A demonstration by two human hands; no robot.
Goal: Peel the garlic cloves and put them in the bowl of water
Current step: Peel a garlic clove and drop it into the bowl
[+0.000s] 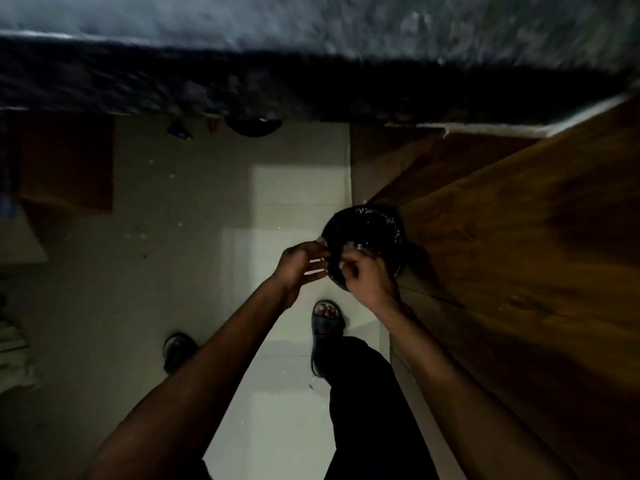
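Observation:
Both hands are held together over a round black bin (377, 226) lined with dark plastic that stands on the floor. Pale scraps that look like garlic skin (360, 245) cling inside it. My left hand (299, 268) is at the bin's left rim with thumb and forefinger close together and the other fingers spread. My right hand (367, 277) is curled just beside it, fingertips pinched toward the left hand. Whether a garlic clove is between the fingers is too dark and blurred to tell. No bowl of water is in view.
A dark stone counter edge (277, 88) runs across the top. A brown wooden cabinet front (519, 237) fills the right side, right behind the bin. My sandalled foot (327, 323) stands on the pale tiled floor (294, 188) below the hands; another sandal (178, 351) lies to the left.

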